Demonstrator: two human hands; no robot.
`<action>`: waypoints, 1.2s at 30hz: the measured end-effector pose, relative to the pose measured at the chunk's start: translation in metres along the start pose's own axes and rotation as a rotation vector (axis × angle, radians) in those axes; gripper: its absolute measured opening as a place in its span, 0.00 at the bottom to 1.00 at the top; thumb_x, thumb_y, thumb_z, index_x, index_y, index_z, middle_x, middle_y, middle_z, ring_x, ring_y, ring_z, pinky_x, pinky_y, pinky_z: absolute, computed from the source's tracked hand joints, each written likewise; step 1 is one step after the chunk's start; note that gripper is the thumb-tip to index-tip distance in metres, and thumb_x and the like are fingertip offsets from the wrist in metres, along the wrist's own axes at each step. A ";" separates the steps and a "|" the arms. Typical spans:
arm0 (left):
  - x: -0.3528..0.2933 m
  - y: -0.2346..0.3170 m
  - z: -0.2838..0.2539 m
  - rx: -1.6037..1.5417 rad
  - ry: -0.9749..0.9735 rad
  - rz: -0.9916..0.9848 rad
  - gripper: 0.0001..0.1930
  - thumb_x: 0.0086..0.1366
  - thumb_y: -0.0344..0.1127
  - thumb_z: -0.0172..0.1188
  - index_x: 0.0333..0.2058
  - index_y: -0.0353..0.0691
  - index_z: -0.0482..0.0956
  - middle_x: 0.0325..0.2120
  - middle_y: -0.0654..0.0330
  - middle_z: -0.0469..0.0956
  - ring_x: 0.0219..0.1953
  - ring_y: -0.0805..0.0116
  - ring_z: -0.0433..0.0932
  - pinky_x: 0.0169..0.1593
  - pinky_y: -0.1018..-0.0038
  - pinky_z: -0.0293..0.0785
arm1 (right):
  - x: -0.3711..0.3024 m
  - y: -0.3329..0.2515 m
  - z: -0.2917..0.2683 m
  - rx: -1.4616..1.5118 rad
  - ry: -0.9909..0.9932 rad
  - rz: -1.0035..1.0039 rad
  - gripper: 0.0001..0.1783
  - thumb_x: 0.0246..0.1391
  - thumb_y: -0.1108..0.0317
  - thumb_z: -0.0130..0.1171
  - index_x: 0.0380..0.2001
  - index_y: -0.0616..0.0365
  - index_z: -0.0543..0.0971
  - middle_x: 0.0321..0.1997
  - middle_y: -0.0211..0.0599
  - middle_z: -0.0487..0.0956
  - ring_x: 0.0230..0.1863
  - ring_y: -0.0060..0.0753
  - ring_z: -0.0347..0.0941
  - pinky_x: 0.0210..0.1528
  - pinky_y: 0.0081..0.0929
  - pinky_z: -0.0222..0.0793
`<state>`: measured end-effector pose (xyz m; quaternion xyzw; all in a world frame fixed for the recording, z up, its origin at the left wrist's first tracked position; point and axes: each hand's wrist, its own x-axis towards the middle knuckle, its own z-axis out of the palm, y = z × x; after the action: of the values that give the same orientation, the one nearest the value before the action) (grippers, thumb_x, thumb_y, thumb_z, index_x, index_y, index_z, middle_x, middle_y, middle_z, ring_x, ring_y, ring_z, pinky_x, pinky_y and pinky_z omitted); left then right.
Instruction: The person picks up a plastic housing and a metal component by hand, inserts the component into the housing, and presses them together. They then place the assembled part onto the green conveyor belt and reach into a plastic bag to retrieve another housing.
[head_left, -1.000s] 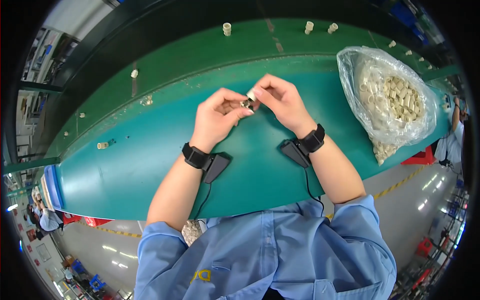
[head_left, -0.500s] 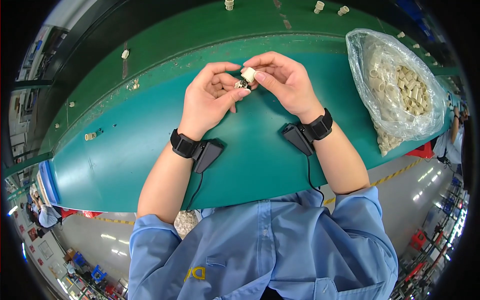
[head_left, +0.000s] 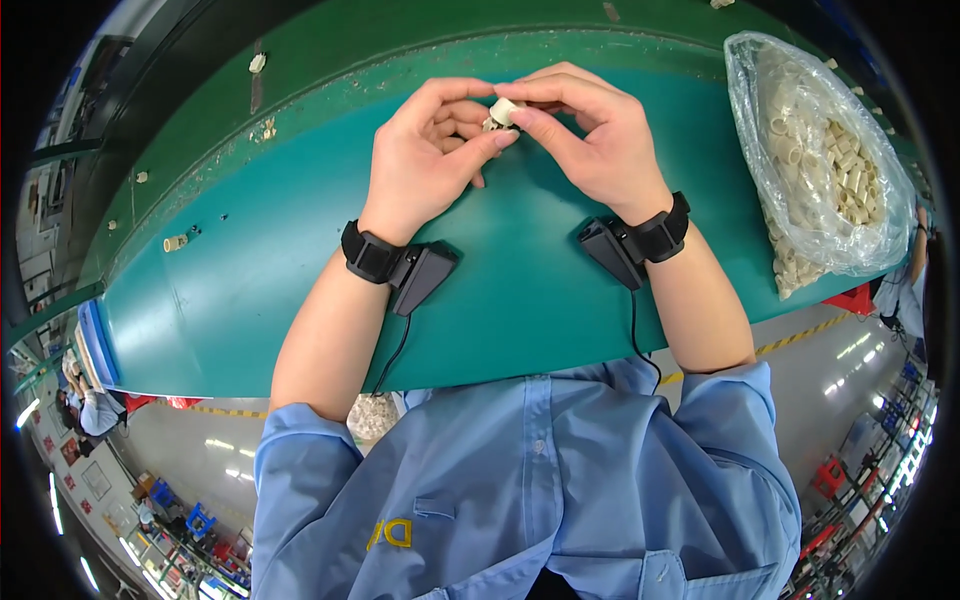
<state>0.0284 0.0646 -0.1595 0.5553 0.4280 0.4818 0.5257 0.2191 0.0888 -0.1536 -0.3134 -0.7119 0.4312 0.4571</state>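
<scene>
Left of the clear plastic bag (head_left: 752, 110) holding cream sleeves (head_left: 853, 175), left hand (head_left: 413, 160) and right hand (head_left: 617, 142) pinch a cream fitting (head_left: 503, 111).

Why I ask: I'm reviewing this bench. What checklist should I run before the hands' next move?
1. Right hand gripping the white sleeve: ok.
2. Left hand holding the small part beside it: ok.
3. Sleeve fully seated on the part: cannot tell, the joint is partly hidden.
4. Wrist cable on the right clear of the held pieces: ok.
5. Green tabletop free of loose pieces: not ok, a pale fitting lies at left.
</scene>
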 end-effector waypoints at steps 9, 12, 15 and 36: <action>0.003 -0.006 -0.008 -0.090 -0.113 0.016 0.23 0.58 0.21 0.66 0.52 0.34 0.71 0.32 0.58 0.81 0.33 0.75 0.81 0.22 0.82 0.76 | -0.003 0.016 0.000 -0.046 -0.031 -0.111 0.12 0.56 0.81 0.59 0.44 0.66 0.81 0.45 0.42 0.80 0.46 0.31 0.77 0.48 0.24 0.74; 0.002 -0.004 -0.006 -0.069 -0.097 -0.025 0.23 0.58 0.21 0.66 0.52 0.34 0.71 0.30 0.58 0.81 0.31 0.75 0.81 0.21 0.82 0.75 | -0.005 0.015 -0.001 -0.123 -0.055 -0.137 0.13 0.55 0.81 0.60 0.45 0.66 0.81 0.45 0.42 0.79 0.46 0.32 0.77 0.48 0.25 0.75; 0.000 0.000 -0.003 -0.076 -0.071 -0.053 0.24 0.58 0.21 0.66 0.52 0.33 0.70 0.28 0.58 0.81 0.28 0.75 0.80 0.20 0.82 0.74 | -0.005 0.012 -0.002 -0.216 -0.088 -0.138 0.15 0.53 0.80 0.61 0.46 0.66 0.80 0.46 0.42 0.79 0.46 0.32 0.77 0.48 0.26 0.75; 0.013 0.008 -0.001 -0.416 -0.183 -0.226 0.18 0.74 0.40 0.46 0.51 0.30 0.72 0.34 0.52 0.80 0.24 0.68 0.78 0.22 0.77 0.72 | 0.002 0.003 -0.018 -0.274 0.028 -0.316 0.25 0.44 0.72 0.70 0.48 0.60 0.76 0.56 0.43 0.71 0.55 0.43 0.69 0.56 0.34 0.69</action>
<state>0.0296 0.0770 -0.1502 0.4251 0.3294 0.4456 0.7157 0.2348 0.0973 -0.1519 -0.2631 -0.7978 0.2492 0.4819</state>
